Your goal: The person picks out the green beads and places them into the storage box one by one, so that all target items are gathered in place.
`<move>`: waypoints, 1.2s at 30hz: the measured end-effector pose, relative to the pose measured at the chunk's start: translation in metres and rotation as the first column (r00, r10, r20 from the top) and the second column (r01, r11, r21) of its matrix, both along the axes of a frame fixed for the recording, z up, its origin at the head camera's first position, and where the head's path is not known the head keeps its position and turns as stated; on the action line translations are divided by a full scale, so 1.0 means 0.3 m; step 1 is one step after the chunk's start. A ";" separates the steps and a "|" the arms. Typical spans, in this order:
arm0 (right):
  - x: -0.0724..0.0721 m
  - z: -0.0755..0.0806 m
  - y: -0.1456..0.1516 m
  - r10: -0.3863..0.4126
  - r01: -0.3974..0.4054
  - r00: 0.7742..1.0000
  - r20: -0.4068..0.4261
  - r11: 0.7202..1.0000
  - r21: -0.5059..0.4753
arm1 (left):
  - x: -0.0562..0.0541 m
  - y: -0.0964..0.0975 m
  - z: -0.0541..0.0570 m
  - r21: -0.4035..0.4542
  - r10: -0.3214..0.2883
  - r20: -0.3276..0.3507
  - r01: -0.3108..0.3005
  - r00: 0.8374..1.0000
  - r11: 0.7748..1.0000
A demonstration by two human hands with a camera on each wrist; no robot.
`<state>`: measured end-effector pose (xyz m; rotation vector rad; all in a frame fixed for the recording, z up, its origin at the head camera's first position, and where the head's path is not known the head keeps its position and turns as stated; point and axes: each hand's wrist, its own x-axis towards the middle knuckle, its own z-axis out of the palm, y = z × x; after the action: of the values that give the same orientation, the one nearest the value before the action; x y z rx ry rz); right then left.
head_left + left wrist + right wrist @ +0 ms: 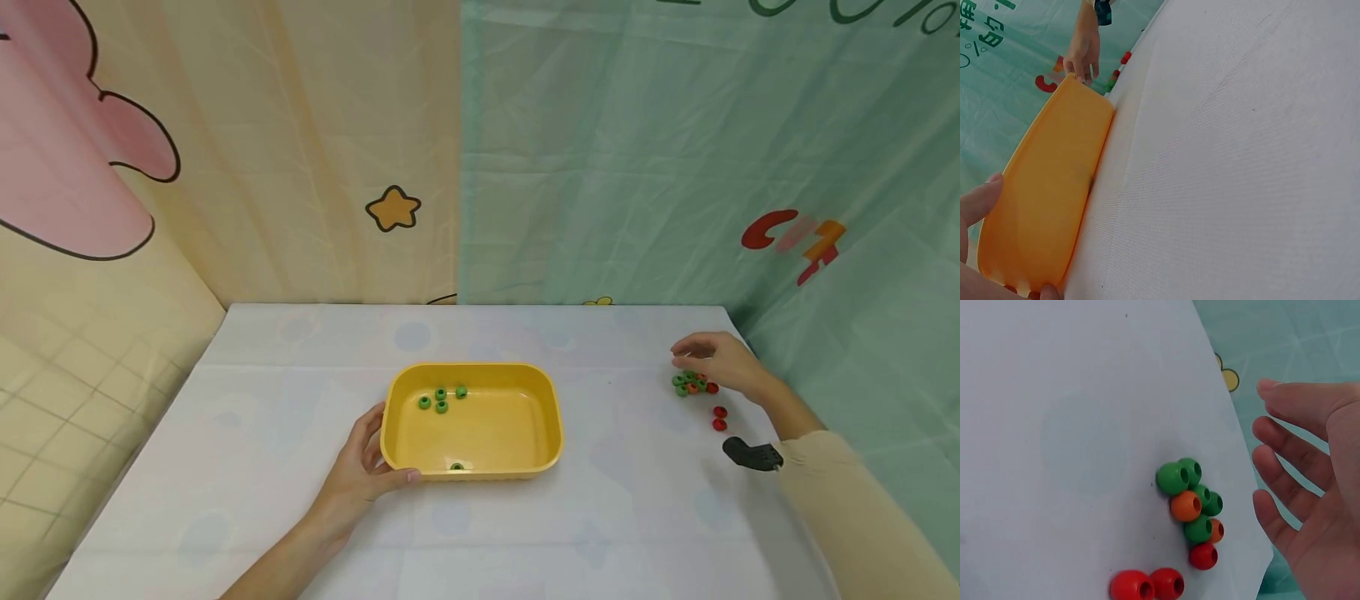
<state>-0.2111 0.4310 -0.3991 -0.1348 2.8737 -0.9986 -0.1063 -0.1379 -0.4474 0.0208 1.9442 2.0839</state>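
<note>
A yellow tray [495, 433] stands on the table, with several green beads [442, 407] towards its left side and one dark green bead [457, 467] by its near wall. My left hand [356, 467] grips the tray's left end, thumb along the near rim and fingers round the side. Far to the right, my right hand [718, 360] hovers over a small cluster of beads, fingers loosely curved and holding nothing. Green beads [1173, 479], orange beads [1185, 506] and a red bead [1203, 556] make up that cluster, below the hand. Two red beads [720, 412] lie just nearer.
A white cloth [247, 467] with pale spots covers the table. Printed curtains [600, 167] hang behind and at the sides. A black strap-like piece [752, 455] sits at the right sleeve's cuff [806, 454].
</note>
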 end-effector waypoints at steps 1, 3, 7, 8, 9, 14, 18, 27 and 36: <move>0.004 -0.009 0.014 -0.013 0.013 1.000 0.006 1.000 -0.002 | 0.000 0.000 0.000 0.001 -0.001 -0.001 0.001 1.000 1.000; 0.010 -0.029 0.043 -0.037 0.037 0.999 0.017 0.999 -0.001 | 0.000 0.000 0.000 0.003 0.000 0.000 0.000 1.000 1.000; 0.027 -0.064 0.089 -0.087 0.087 0.996 0.022 0.996 -0.006 | 0.001 0.000 0.001 0.003 0.002 0.001 -0.002 1.000 1.000; 0.032 -0.069 0.097 -0.101 0.102 0.995 0.022 0.995 -0.007 | 0.001 0.000 0.001 0.003 0.003 0.002 -0.003 1.000 1.000; 0.037 -0.073 0.104 -0.115 0.115 0.993 0.021 0.993 -0.008 | 0.001 0.000 0.001 0.003 0.004 0.001 -0.004 1.000 1.000; 0.062 -0.091 0.123 -0.172 0.172 0.985 0.030 0.985 -0.008 | 0.003 0.001 0.000 -0.003 0.007 0.002 -0.007 1.000 1.000; 0.073 -0.111 0.142 -0.195 0.196 0.980 0.038 0.981 -0.019 | 0.002 0.001 -0.001 0.001 0.003 0.004 -0.003 1.000 1.000; 0.096 -0.150 0.166 -0.210 0.211 0.977 0.036 0.977 -0.022 | 0.001 0.002 -0.002 0.006 0.007 0.008 -0.007 1.000 1.000; 0.087 -0.179 0.156 -0.186 0.185 0.982 0.044 0.983 0.018 | 0.001 0.001 -0.001 0.002 0.003 0.001 -0.003 1.000 1.000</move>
<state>-0.1849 0.4779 -0.4528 0.1582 2.8929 -0.9961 -0.1060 -0.1376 -0.4479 0.0179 1.9433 2.0871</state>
